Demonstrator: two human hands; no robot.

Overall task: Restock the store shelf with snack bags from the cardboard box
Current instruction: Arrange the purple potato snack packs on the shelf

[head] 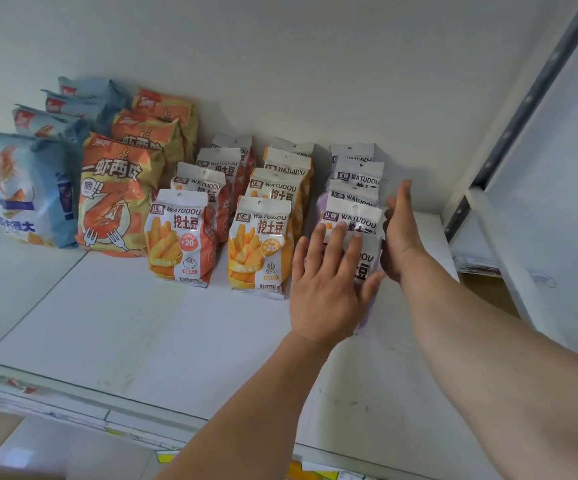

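Already the white metal store shelf [183,341] carries a fair stock: at the far left stand pale blue shrimp-chip bags [28,188] in a row running back to the wall, next to them orange-and-tan shrimp snack bags [118,195], then a row of red-and-white potato-stick bags [180,237], a row of yellow-and-white potato-stick bags [263,244], and at the right a row of purple-and-white potato-stick bags [357,188]. Both hands are on the front bag of that purple row [367,261], which stands upright at the head of its line. The left hand [325,282] lies flat against its face with straight, spread fingers, pressing rather than gripping; the right hand [402,233] rests edge-on against its right side, fingers extended, holding nothing. I judge this bag is just being squared into place, so the placing step for it is nearly finished. The front half of the shelf is bare in front of every row, so much restocking seems left. The cardboard box is not in view, so how many bags remain cannot be told.
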